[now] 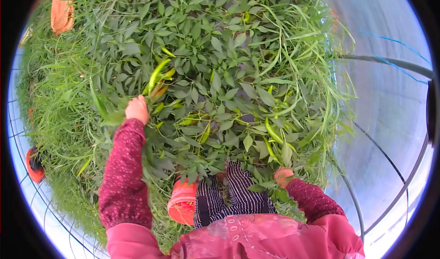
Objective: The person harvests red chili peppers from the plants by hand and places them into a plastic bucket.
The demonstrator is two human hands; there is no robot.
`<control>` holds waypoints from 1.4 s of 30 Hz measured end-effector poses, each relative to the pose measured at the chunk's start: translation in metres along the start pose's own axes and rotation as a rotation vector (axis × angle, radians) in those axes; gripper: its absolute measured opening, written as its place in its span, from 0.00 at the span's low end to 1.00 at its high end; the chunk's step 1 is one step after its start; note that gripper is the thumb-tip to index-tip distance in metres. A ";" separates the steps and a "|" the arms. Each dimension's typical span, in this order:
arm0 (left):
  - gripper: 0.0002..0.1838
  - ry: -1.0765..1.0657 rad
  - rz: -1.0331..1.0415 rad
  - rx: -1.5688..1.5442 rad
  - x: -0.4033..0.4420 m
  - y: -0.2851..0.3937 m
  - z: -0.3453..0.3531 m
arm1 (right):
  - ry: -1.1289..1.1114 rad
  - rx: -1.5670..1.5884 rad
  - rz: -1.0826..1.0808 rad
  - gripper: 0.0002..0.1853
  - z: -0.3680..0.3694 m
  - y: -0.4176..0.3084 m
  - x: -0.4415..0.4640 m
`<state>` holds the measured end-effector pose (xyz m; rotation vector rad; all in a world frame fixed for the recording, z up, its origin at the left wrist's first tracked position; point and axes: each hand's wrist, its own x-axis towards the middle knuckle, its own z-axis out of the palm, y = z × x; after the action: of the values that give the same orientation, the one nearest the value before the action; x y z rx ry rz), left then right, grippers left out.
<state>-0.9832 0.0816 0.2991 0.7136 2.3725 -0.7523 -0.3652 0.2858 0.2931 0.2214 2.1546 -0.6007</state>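
Holding a bunch of long peppers [158,76], L of centre in frame, your L hand [137,110] is closed round their lower ends; pods fan out above the fist, mostly yellow-green w/ some orange. Your R hand [283,176], lower R of centre, is well apart from it, down among pepper leaves [248,142]; fingers partly hidden, so can't tell if they're gripping anything. More green pods [273,131] show on the plants just above that hand in frame. Orange-red bucket [185,189] = lower centre-L, right beside your striped trousers [239,185]; contents too small to ID. Orange item [63,9], upper L. Tall grass [64,117] along L side, pale sheeting [380,103] on R.
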 end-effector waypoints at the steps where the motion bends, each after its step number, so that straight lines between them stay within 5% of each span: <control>1: 0.36 -0.039 -0.023 -0.037 -0.011 0.006 0.003 | -0.034 -0.058 -0.018 0.09 -0.004 -0.001 0.001; 4: 0.25 0.025 -0.011 -0.027 -0.033 0.014 0.015 | -0.026 -0.092 -0.110 0.09 -0.019 -0.006 -0.003; 10: 0.23 0.148 0.129 0.104 -0.044 0.011 0.052 | -0.087 -0.026 -0.114 0.09 -0.001 0.004 -0.004; 12: 0.22 0.148 0.166 0.117 -0.055 0.023 0.056 | 0.050 0.218 -0.012 0.09 0.020 0.006 -0.005; 21: 0.23 0.264 0.231 -0.132 -0.045 -0.003 0.077 | 0.118 0.038 -0.160 0.09 -0.072 -0.029 -0.014; 25: 0.26 0.216 0.228 -0.204 -0.024 -0.022 0.062 | -0.247 -0.224 0.004 0.07 -0.070 -0.029 -0.009; 30: 0.28 0.263 0.294 -0.270 -0.018 -0.022 0.053 | -0.078 -0.205 0.005 0.07 -0.063 -0.024 -0.014; 32: 0.29 0.265 0.306 -0.289 -0.020 -0.021 0.054 | 0.206 0.103 -0.014 0.05 -0.043 -0.016 -0.016; 36: 0.28 0.281 0.337 -0.334 -0.017 -0.026 0.058 | 0.064 -0.133 0.104 0.04 -0.080 -0.050 -0.010; 38: 0.27 0.289 0.348 -0.352 -0.014 -0.026 0.063 | 0.214 0.326 0.122 0.06 -0.066 -0.045 -0.012; 42: 0.25 0.316 0.363 -0.383 -0.007 -0.027 0.065 | 0.347 0.181 0.093 0.04 -0.090 -0.072 -0.001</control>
<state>-0.9736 0.0189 0.2681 1.1109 2.4526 -0.0280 -0.4538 0.2678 0.3646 0.5572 2.4044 -0.7480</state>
